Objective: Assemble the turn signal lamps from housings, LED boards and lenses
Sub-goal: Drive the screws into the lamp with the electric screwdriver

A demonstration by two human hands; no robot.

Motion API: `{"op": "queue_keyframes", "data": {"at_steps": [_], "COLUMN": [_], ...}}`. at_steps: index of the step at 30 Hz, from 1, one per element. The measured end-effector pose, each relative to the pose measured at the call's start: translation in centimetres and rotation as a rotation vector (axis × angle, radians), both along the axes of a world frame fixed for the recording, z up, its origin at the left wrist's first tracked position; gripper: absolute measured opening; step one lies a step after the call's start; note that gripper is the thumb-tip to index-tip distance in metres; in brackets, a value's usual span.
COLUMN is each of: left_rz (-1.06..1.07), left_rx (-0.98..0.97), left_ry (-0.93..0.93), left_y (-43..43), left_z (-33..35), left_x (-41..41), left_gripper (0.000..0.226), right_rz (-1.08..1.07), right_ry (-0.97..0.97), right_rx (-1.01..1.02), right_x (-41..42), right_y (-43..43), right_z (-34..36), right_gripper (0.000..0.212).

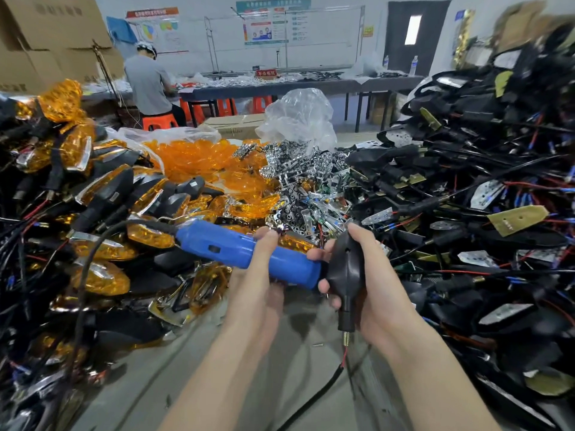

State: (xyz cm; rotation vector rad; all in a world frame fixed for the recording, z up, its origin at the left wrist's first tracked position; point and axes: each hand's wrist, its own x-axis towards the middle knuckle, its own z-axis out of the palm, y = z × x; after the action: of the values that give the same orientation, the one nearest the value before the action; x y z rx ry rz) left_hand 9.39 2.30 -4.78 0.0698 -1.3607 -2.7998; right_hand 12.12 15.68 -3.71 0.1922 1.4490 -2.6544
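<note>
Centre frame: left hand (261,275) wrapped round a blue power screwdriver (230,244), its nose meeting a black housing (345,265) gripped upright in the right hand (379,275), wires hanging below. Upper centre: loose amber lenses (193,157) and silvery parts (305,181). Left: assembled lamps (93,188). Right: heap of wired housings (466,181).

Fig. 1. Bright, even room light across the bench; shadows faint and soft.
Door window (413,25) at 1 o'clock burns white; glare on the plastic bag (298,116) at 12 and the chrome reflectors (298,194); black housings (497,150) at 3 smear with motion blur; frame edges bow outward, corners soft.
</note>
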Motion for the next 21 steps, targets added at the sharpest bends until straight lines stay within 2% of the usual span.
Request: {"op": "queue_keyframes", "data": {"at_steps": [4,8,17,21], "left_rz": [0.075,0.136,0.185,0.145], "left_rx": [0.234,0.435,0.394,0.303], "left_ry": [0.094,0.221,0.258,0.281], "left_y": [-2.4,-6.5,-7.0,-7.1], "left_z": [1.5,2.3,2.8,3.0], "left_x": [-1.9,-2.2,-1.1,-1.4], "left_gripper": [0.021,0.018,0.012,0.018], "right_rz": [-0.068,-0.153,-0.227,-0.247], "right_ry": [0.017,0.005,0.060,0.071], "right_rx": [-0.072,-0.073,0.171,0.224], "right_x": [-0.2,-0.7,-1.2,-1.1], "right_y": [-0.1,-0.9,-2.3,-2.5], "right_z": [0.0,-0.4,-1.5,-1.6], "right_gripper": [0.044,0.050,0.035,0.031]}}
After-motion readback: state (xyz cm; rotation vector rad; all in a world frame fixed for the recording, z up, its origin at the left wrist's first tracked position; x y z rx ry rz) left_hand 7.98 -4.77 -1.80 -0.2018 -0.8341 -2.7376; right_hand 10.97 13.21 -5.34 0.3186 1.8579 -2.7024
